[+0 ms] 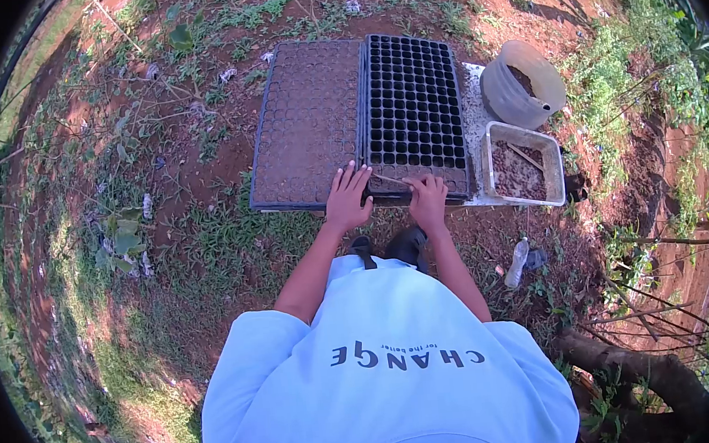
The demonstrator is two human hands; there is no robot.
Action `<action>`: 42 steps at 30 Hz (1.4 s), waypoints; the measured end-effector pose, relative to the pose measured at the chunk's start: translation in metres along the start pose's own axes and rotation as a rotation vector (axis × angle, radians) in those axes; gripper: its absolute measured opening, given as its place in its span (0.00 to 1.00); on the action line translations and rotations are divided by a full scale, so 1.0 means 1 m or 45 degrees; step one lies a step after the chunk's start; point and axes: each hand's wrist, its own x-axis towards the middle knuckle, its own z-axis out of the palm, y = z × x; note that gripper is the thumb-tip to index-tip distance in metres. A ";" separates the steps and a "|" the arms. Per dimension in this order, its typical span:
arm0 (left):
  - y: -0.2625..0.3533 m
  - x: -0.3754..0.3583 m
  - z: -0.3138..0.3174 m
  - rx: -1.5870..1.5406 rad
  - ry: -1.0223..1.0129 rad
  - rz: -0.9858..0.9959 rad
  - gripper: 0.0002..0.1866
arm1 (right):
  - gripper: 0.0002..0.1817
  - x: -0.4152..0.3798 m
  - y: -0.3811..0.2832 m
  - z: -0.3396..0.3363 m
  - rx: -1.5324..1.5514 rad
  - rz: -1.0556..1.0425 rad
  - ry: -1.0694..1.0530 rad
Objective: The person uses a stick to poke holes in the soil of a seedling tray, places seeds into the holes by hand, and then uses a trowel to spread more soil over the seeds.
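A soil-filled seedling tray (307, 116) lies on the left, beside a black cell tray (414, 102) whose upper cells look empty and whose nearest rows hold soil. My left hand (348, 198) rests with fingers spread on the near edges where the two trays meet. My right hand (427, 202) is closed around the end of a thin stick (390, 180), over the soil-filled rows of the black tray. The stick points left toward my left hand.
Right of the trays stand a round translucent bucket (524, 84) with soil and a rectangular white container (522, 164) with dark material and a wooden piece. A plastic bottle (517, 264) lies on the ground near a thick branch (637, 361). Weeds surround the trays.
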 end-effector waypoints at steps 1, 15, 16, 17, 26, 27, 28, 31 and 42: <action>0.000 0.000 0.000 -0.003 -0.002 -0.002 0.38 | 0.17 0.000 -0.002 0.002 0.002 -0.001 -0.001; -0.001 -0.002 -0.002 -0.009 0.003 0.015 0.38 | 0.15 -0.002 -0.002 0.008 0.070 0.107 0.142; -0.001 -0.001 -0.001 -0.002 0.004 0.018 0.38 | 0.15 -0.003 -0.002 0.008 0.066 0.109 0.144; 0.000 0.000 0.000 -0.004 0.004 0.021 0.38 | 0.15 -0.004 -0.002 0.008 0.057 0.123 0.140; 0.009 0.002 -0.003 -0.018 -0.003 -0.047 0.41 | 0.16 -0.007 -0.006 0.010 0.068 0.161 0.114; 0.010 0.002 -0.005 -0.009 -0.021 -0.055 0.43 | 0.15 -0.008 -0.006 0.011 0.085 0.164 0.141; 0.012 0.003 -0.008 0.000 -0.040 -0.062 0.44 | 0.15 -0.009 -0.006 0.011 0.085 0.166 0.144; 0.013 0.006 -0.012 0.041 -0.025 -0.029 0.45 | 0.15 -0.012 -0.005 0.010 0.105 0.184 0.121; 0.014 0.014 -0.011 -0.076 -0.020 -0.055 0.47 | 0.15 -0.006 -0.005 0.005 0.293 0.328 0.109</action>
